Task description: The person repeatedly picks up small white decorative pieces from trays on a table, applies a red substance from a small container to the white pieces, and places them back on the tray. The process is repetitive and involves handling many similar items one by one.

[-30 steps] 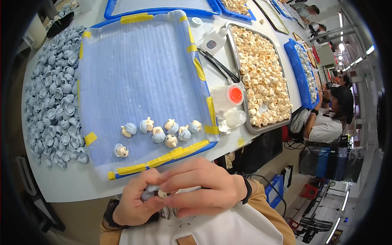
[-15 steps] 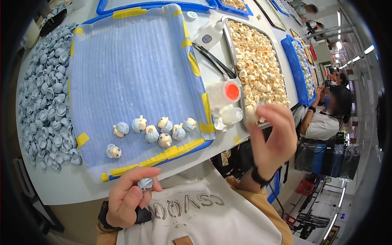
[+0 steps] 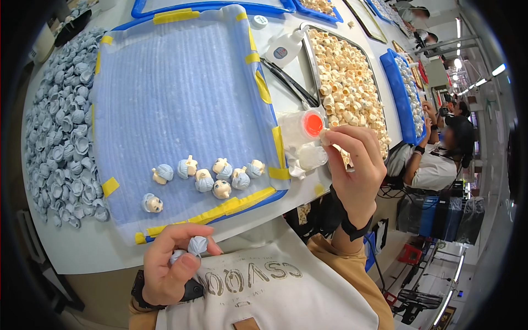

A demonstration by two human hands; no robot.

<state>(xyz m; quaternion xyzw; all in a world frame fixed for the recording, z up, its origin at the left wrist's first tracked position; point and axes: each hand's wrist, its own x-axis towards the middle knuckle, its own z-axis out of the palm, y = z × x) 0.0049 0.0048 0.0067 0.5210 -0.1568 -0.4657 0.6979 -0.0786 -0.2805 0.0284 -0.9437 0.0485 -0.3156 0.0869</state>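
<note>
My left hand (image 3: 170,264) is low by my chest, its fingers closed on a small blue-grey hair-shaped piece (image 3: 197,245). My right hand (image 3: 355,170) is raised at the table's right edge and pinches a small cream head piece (image 3: 325,137) at its fingertips, just beside a small clear cup with orange-red content (image 3: 313,124) and a clear tub (image 3: 311,155). On the blue padded tray (image 3: 176,88) lies a short row of finished little doll heads with blue hair (image 3: 206,177).
A heap of blue-grey hair pieces (image 3: 60,126) covers the table's left side. A metal tray of cream head pieces (image 3: 349,82) stands at the right, with a white squeeze bottle (image 3: 283,49) and black tweezers (image 3: 289,82) beside it. Other people sit at the far right.
My two hands were together at my chest. The right hand has since gone up and right to the small cups and now pinches a cream piece. The left hand stays low.
</note>
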